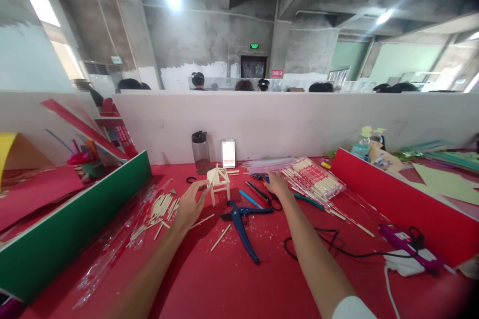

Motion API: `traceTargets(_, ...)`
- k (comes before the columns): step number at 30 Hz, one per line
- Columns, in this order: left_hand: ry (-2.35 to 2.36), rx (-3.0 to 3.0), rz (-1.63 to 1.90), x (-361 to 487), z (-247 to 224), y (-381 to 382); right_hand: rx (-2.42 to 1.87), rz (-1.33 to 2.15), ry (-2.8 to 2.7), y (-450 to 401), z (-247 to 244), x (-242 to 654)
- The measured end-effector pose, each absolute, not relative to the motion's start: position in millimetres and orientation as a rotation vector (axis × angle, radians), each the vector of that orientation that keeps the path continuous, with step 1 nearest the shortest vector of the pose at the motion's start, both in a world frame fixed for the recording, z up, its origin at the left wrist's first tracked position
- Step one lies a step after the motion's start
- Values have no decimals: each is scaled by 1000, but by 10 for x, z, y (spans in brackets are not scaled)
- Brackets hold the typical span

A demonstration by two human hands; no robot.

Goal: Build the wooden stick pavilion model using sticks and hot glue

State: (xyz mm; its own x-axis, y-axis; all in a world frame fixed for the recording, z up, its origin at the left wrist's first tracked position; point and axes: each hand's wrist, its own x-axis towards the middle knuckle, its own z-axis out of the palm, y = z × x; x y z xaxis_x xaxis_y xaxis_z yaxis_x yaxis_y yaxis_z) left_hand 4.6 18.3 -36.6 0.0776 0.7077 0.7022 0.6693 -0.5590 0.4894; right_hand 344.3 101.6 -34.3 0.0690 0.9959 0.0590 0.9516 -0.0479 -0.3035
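Note:
A small house-like frame of wooden sticks [219, 182] stands upright on the red table. My left hand [191, 205] is at its left side, fingers apart and fingertips close to or touching the frame. Further right, my right hand [277, 187] has thumb and fingers around the end of a blue-handled tool [265, 177]; its kind is partly hidden. Between my arms lies a blue pipe cutter [239, 219] with its jaws to the left. Near the right hand are a light-blue pen [250, 199] and a dark cutter knife [258, 191].
Loose cut sticks [162, 208] lie left, packaged sticks [314, 177] right. A purple glue gun [409, 249] with a black cord rests at the right. A bottle [201, 153] and phone [228, 153] stand before the white partition [284, 119]. Green [86, 219] and red [396, 204] boards border the sides.

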Motion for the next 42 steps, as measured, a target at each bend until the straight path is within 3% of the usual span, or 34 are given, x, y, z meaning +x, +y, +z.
traceTargets(9,1403,2250,1528,62,-358,182,-1977,583,-1650,1103,-414,3619)
traceTargets(24,1381,2226,1543,117,-282,129,-883,1590,-1108,981,-304,3682)
traceTargets(34,1341,2183,1530,118,-299,133,-730,1482,-1085,957,-185,3612)
traceTargets(42,1301,2192,1536,132,-306,133,-804,1181,-1371,754,224,3541)
